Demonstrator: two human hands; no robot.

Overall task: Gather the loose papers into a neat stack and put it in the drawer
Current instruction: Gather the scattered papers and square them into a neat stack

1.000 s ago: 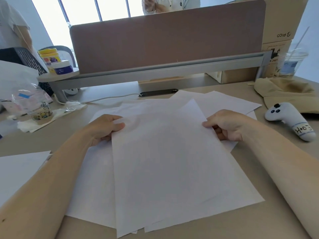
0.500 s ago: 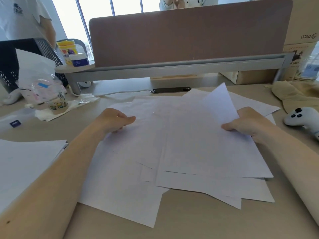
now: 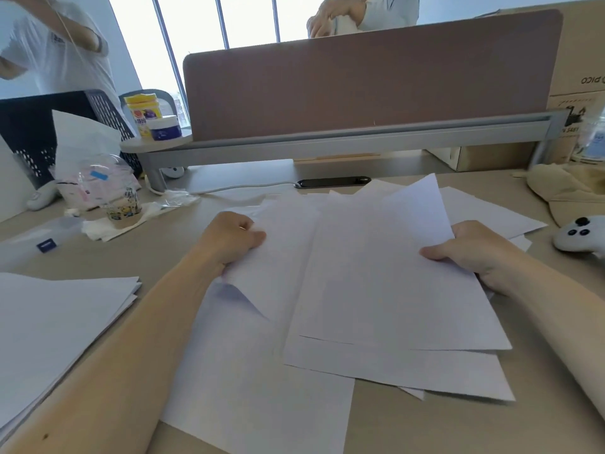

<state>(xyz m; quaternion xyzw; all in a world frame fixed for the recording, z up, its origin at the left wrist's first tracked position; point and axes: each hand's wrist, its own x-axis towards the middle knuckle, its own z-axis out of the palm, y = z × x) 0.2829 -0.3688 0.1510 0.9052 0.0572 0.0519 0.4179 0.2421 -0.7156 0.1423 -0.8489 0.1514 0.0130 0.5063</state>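
Observation:
Several loose white papers (image 3: 376, 290) lie fanned and overlapping on the beige desk (image 3: 409, 427) in front of me. My left hand (image 3: 229, 244) grips the left edge of the sheets, which buckle upward just below it. My right hand (image 3: 474, 253) holds the right edge, thumb on top, with the far corner of one sheet lifted. No drawer shows in this view.
Another pile of white paper (image 3: 55, 329) lies at the near left. A white controller (image 3: 579, 237) and tan cloth (image 3: 569, 188) sit at right. A cup (image 3: 122, 208), plastic bags and a black basket (image 3: 39, 132) stand at left. A brown divider (image 3: 360, 80) closes the back; people stand beyond.
Both hands have drawn the sheets closer together. The left edge now buckles up under my left hand, and the top sheets have slid right and turned. The camera has tilted upward.

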